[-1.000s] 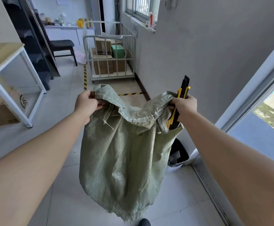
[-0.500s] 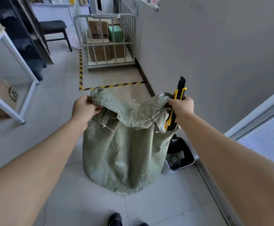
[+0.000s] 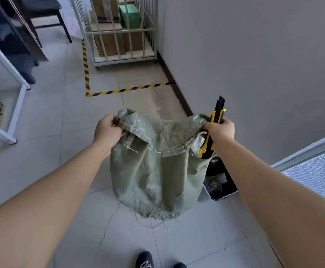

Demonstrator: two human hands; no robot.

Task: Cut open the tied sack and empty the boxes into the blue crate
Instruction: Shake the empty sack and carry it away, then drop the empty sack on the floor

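A limp green woven sack point(image 3: 157, 176) hangs between my hands, its frayed bottom edge bunched on the tiled floor. My left hand point(image 3: 108, 131) pinches the sack's left corner. My right hand point(image 3: 218, 130) grips the right corner together with a yellow and black utility knife point(image 3: 213, 130), which points up. No blue crate and no loose boxes are in view.
A small black bin point(image 3: 218, 180) stands on the floor against the grey wall, right of the sack. A metal cage trolley point(image 3: 119, 29) with cardboard boxes stands ahead behind yellow-black floor tape point(image 3: 127, 89). A white table frame point(image 3: 12, 105) is at left. My shoes point(image 3: 145, 260) are below.
The sack has been lowered from hanging in the air until its bottom bunches on the floor. My view has tilted down. Both hands keep their grip.
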